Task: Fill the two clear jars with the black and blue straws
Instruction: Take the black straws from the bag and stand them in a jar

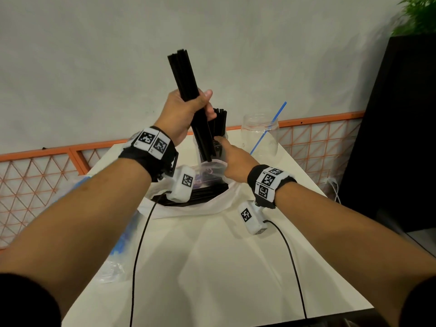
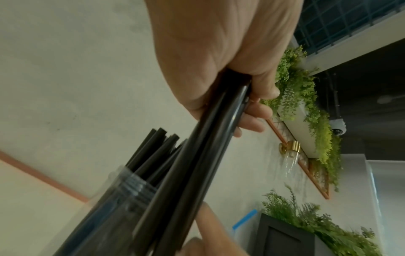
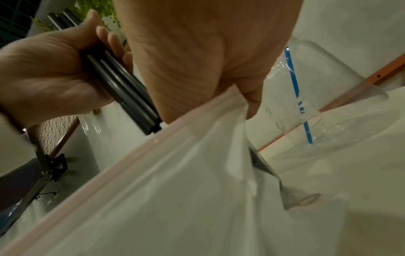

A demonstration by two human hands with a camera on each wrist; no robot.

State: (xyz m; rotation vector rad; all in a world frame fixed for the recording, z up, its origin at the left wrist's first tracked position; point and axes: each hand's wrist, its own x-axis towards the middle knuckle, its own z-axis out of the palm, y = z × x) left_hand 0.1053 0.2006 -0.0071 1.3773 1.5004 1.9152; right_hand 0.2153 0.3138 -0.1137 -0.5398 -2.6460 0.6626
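Observation:
My left hand [image 1: 186,109] grips a bundle of black straws [image 1: 182,74] and holds it tilted, its lower ends at the mouth of a clear jar [image 2: 122,190] that has several black straws [image 1: 220,119] standing in it. The same bundle [image 2: 197,164] fills the left wrist view under the curled fingers. My right hand [image 1: 230,154] reaches to the right side of that jar, index finger straight and touching it near the rim. A second clear jar [image 1: 259,138] stands to the right with one blue straw [image 1: 273,121] leaning in it.
An open plastic bag [image 1: 212,199] with more black straws lies on the white table [image 1: 212,267] in front of the jars. A bag of blue straws [image 1: 122,241] hangs over the table's left edge. Two black cables trail toward me. An orange mesh railing [image 1: 306,119] runs behind.

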